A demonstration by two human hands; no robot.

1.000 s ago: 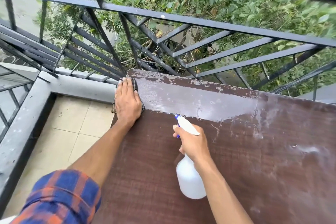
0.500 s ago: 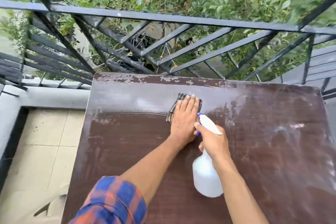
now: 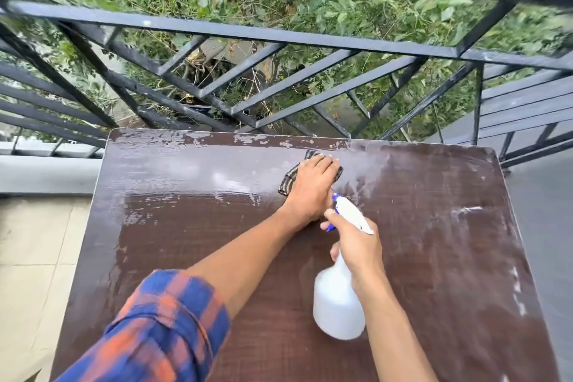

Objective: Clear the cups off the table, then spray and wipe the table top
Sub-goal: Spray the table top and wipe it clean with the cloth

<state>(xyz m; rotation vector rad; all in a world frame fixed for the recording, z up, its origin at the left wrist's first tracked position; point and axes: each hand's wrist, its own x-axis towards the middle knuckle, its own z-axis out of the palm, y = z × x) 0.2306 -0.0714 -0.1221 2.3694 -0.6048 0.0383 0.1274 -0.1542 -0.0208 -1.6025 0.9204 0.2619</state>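
Note:
The dark brown table top fills the lower view, wet and shiny along its far left part, with dusty white streaks at the right. My left hand lies flat on a dark checked cloth, pressing it on the table near the far edge. Just behind it, my right hand grips the neck of a white spray bottle with a blue trigger, held above the table's middle. No cups are in view.
A black metal railing runs right behind the table's far edge, with green plants beyond it. A grey ledge and beige floor tiles lie to the left of the table.
My left hand has slid the cloth from the table's far left corner rightward along the far edge, past the middle. The wet strip has grown. The right hand with the bottle has stayed near the middle.

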